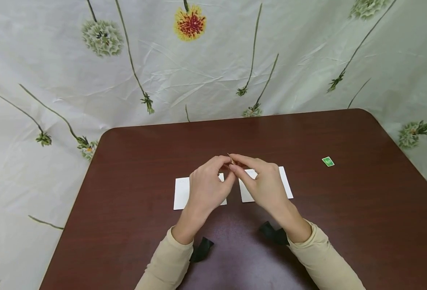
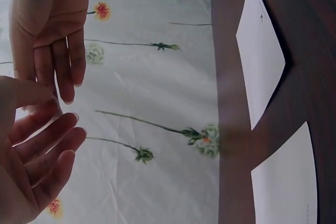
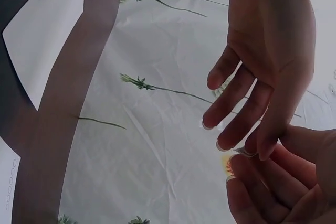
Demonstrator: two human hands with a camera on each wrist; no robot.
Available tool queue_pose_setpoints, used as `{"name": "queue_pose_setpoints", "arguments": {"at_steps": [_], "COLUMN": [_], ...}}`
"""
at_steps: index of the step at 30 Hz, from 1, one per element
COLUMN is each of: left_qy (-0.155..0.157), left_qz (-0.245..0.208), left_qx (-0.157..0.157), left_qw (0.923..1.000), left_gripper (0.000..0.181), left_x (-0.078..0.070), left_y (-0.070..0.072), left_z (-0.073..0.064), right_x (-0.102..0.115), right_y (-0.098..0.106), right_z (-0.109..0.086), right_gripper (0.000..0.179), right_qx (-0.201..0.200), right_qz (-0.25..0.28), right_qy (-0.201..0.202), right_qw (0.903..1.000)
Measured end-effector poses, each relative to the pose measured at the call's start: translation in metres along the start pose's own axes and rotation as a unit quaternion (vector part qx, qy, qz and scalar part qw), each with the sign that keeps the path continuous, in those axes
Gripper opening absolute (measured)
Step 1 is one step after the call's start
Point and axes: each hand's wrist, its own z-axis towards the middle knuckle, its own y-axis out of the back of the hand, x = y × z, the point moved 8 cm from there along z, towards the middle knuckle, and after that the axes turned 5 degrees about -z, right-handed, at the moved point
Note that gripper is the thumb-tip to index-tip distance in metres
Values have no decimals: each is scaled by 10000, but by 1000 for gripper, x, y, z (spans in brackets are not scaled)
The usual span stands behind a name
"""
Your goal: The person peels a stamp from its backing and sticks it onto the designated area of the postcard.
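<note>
- I look down on a dark reddish-brown bench (image 1: 137,161) with rounded far corners; a pale glare spreads over its near middle.
- Behind it I see a white sheet (image 1: 206,72), creased, printed with dandelions, stems and a yellow-and-red flower; it also shows past the bench's left and right sides.
- My left hand (image 1: 207,185) has thumb and finger together, pinching a small piece (image 1: 232,161) at the middle of the scene.
- My right hand (image 1: 265,181) pinches the same piece from the right; the fingertips mostly cover it, so I cannot tell what it is.
- Both hands are raised above the bench, with cream sleeves (image 1: 167,259) reaching in from the near side.
- Below the left hand lies a white paper (image 1: 182,194), partly hidden; a second paper (image 1: 286,183) lies to its right, under the right hand, with a gap between them. The wrist views show faint marks on both.
- Well apart on the far right lies a small green-and-white rectangle (image 1: 328,161).
- Nearer me, a black scrap (image 1: 202,249) shows beside the left forearm and a dark strip (image 1: 273,233) beside the right wrist.
</note>
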Motion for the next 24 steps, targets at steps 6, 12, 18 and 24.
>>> {"name": "queue_pose_setpoints", "arguments": {"at_steps": [6, 12, 18, 24], "left_qy": [3, 121, 620, 2020], "left_qz": [10, -420, -1613, -3571], "left_qx": [13, 36, -129, 153], "left_qw": [10000, 9990, 9849, 9119], "left_gripper": [11, 7, 9, 24], "left_x": [1, 2, 10, 25], "left_y": [2, 2, 4, -4], "left_z": [0, 1, 2, 0], "right_x": [-4, -6, -16, -24], "right_y": [-1, 3, 3, -1], "right_z": [0, 0, 1, -1], "right_gripper": [22, 17, 15, 16], "right_qx": [27, -172, -84, 63], "right_qz": [255, 293, 1200, 2283], "right_qy": [-182, -192, -979, -1773], "right_qw": [9995, 9992, 9879, 9573]}}
